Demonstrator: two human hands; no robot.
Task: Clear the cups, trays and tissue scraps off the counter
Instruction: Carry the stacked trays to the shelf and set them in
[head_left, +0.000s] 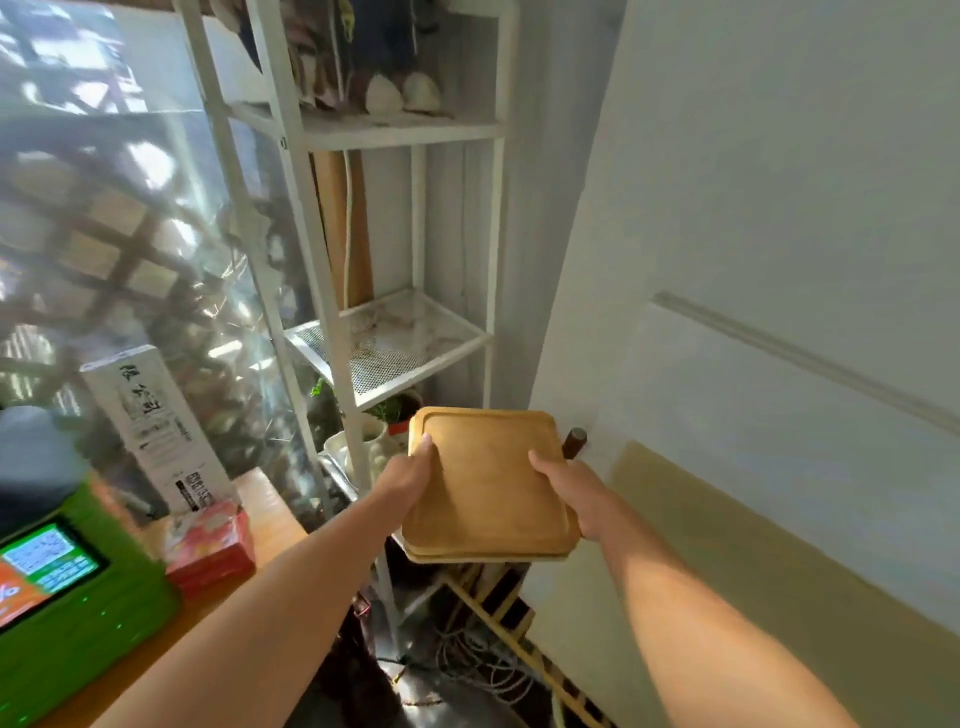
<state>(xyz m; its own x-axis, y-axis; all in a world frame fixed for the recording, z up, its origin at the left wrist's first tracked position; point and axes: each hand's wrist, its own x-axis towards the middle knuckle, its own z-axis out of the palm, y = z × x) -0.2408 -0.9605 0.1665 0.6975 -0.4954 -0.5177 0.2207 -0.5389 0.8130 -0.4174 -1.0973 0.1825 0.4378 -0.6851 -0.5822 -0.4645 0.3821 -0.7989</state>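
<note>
Two stacked square wooden trays (488, 483) are held level in the air in front of a white metal shelf unit (358, 332). My left hand (408, 475) grips the stack's left edge, thumb on top. My right hand (569, 491) grips its right edge, thumb on top as well. The top tray is bare. Just beyond and above the trays lies a perforated white shelf (410, 358) with nothing on it. No cups or tissue scraps are in sight.
A wooden counter (265, 514) at lower left carries a green payment terminal (67, 587), a red packet (210, 540) and a white carton (156, 431). A white wall (753, 312) rises on the right. Cables and a wooden rack (498, 623) lie on the floor below.
</note>
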